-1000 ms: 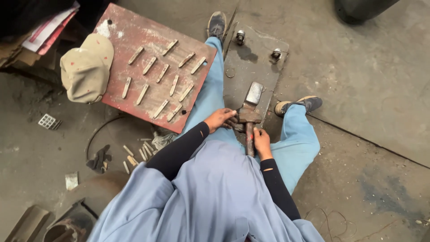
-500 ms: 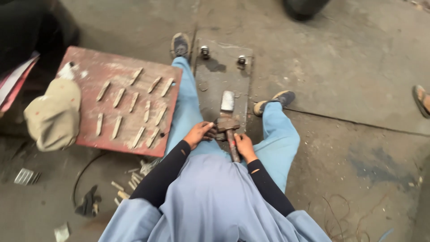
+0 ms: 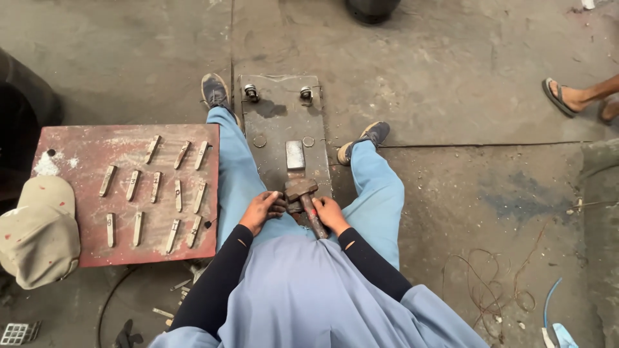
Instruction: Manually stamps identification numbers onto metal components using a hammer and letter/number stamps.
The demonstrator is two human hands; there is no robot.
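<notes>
Right hand: the right hand point(image 3: 330, 212) is wrapped tight round the wooden handle of a hammer point(image 3: 302, 191), close up under the head.
Left hand: the left hand point(image 3: 263, 210) curls closed beside the hammer head, fingers pinching something small I cannot make out.
Hammer: its head rests low on the steel plate point(image 3: 284, 122) between the knees, just below a small bright metal block point(image 3: 295, 154).
Doing it well: I would judge short, square taps best, with the choked-up hold for control and the left fingers kept clear of the face.
Plate: dark, scuffed, flat, with two bolts at its far end; it lies on the rough concrete floor point(image 3: 451, 96).
Board: a rusty red board point(image 3: 77, 193) to the left carries rows of small dull metal bars point(image 3: 177, 194), each slim and rectangular.
Cap: a soft, paint-flecked beige cap point(image 3: 35, 232) sits at the board's near corner.
</notes>
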